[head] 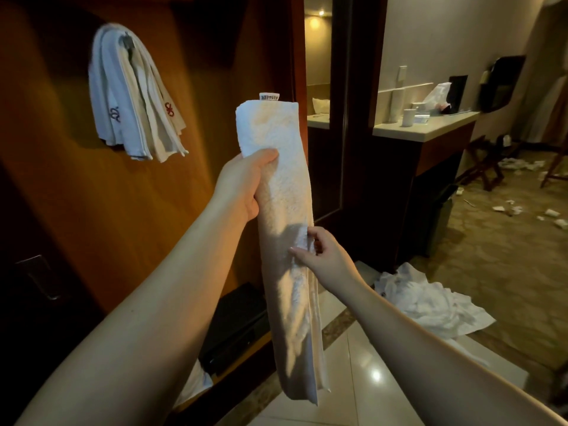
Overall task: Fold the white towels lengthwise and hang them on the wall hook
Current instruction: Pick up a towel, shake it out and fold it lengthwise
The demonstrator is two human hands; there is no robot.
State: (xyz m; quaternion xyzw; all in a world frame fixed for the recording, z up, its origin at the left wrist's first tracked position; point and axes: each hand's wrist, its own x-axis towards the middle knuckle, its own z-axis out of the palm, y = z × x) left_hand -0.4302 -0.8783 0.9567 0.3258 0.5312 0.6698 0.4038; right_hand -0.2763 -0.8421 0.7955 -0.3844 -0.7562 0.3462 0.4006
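So we've got the long white terry towel (pixel 285 229) folded into a narrow strip, hanging upright mid-frame. Our left hand (pixel 246 182) grips it near the top, our right hand (pixel 319 253) pinches its edge lower down. At 10 o'clock, the metal wall hook (pixel 127 41) already carries several white monogrammed towels (pixel 129 106). A small white cup (pixel 408 117) sits on the pale worktop (pixel 430 130) at 2 o'clock; can't tell what's inside.
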